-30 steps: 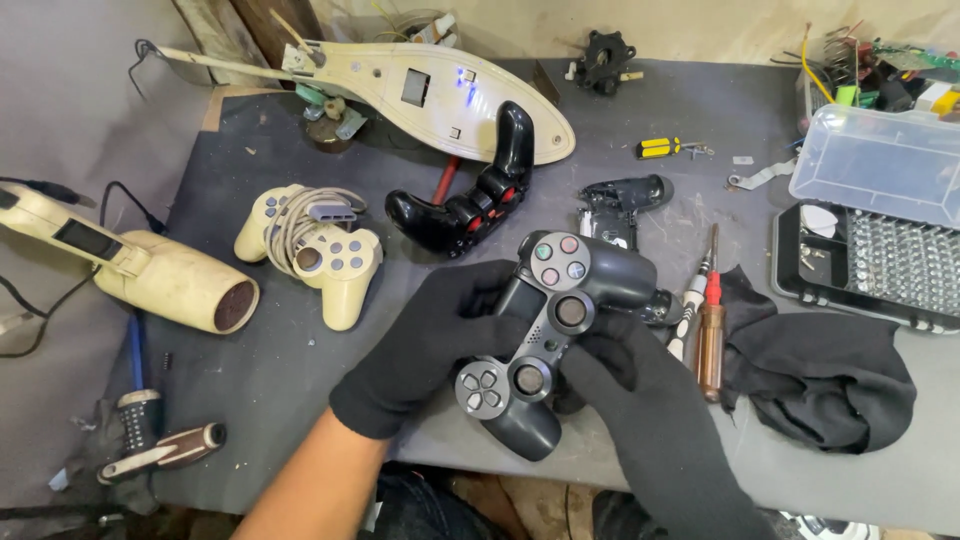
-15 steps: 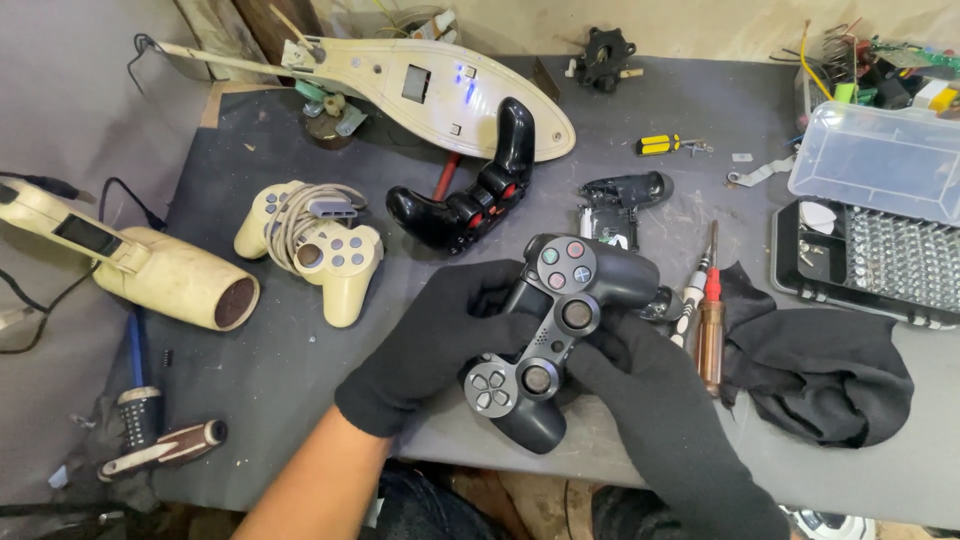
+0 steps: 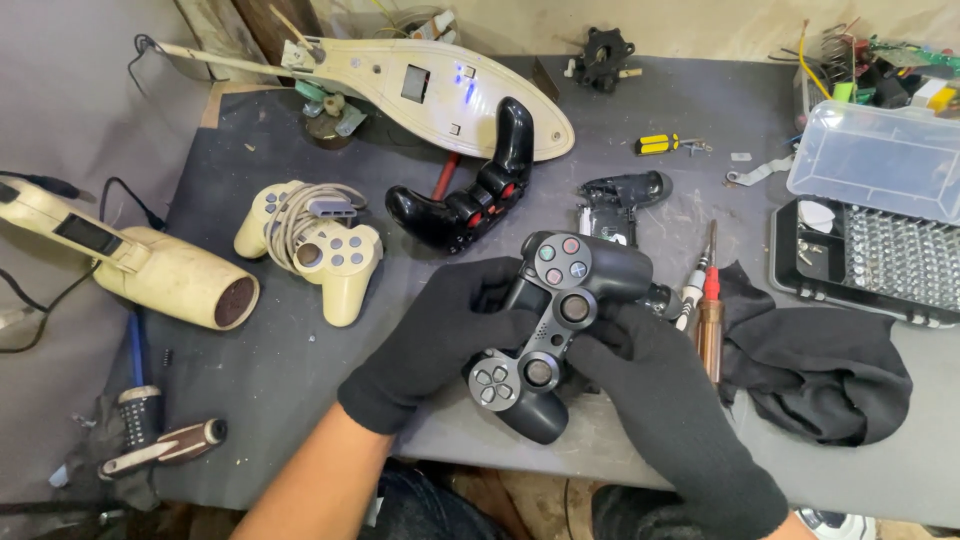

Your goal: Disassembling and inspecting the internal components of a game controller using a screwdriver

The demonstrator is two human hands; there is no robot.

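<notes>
I see the grey table (image 3: 250, 400), matte and scuffed. Above its front edge, my knit-gloved left hand (image 3: 440, 340) and right hand (image 3: 660, 400) both clasp the smooth black gamepad (image 3: 545, 330), tilted. A crumpled black cloth (image 3: 820, 370) lies right.

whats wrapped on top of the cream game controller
A grey cable with its plug lies coiled over the cream controller. The buttons on one side still show; the middle of its face is covered by the coil.
</notes>
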